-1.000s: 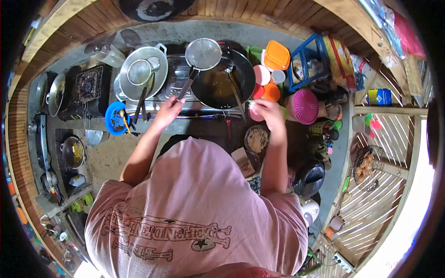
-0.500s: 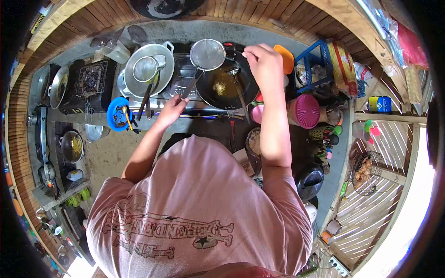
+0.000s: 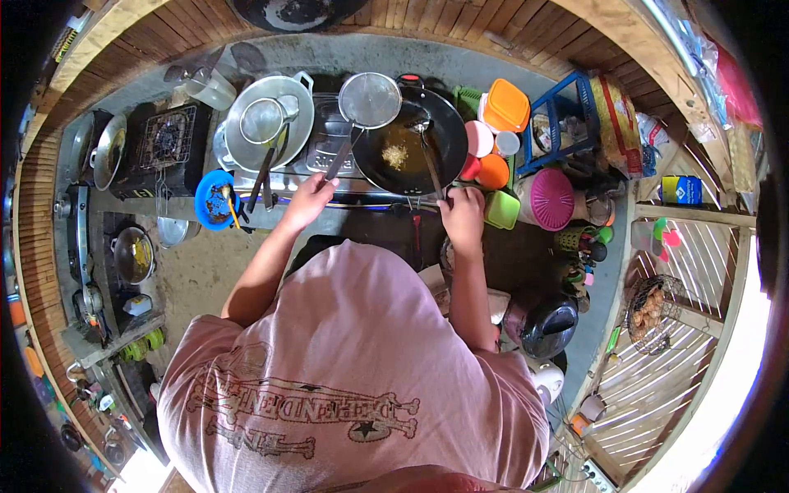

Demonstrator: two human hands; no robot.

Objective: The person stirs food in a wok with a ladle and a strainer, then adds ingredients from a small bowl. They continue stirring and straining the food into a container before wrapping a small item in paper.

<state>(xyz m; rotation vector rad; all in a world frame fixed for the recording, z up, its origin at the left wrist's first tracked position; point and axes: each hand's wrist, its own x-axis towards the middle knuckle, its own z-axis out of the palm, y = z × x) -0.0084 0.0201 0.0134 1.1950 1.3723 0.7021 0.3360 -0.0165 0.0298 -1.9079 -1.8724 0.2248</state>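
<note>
My left hand (image 3: 311, 200) grips the dark handle of a round mesh strainer (image 3: 370, 100), which hovers by the left rim of a black wok (image 3: 448, 131). At the wok's front rim, my right hand (image 3: 463, 215) is closed on the handle end of a metal ladle (image 3: 431, 164). The ladle's bowl rests in brown oil inside the wok. A pale, frothy clump (image 3: 395, 157) floats in the oil, left of the ladle.
Left of the wok, a large metal pot (image 3: 297, 135) holds a second strainer (image 3: 261, 121). A blue bowl (image 3: 205, 215) sits at the counter's front edge. Colored containers (image 3: 507, 105), a blue rack (image 3: 585, 99) and a pink-lidded tub (image 3: 551, 200) stand on the right.
My right hand has come down from above the wok's right side to its front and taken hold of the ladle handle. My left hand still holds the strainer.
</note>
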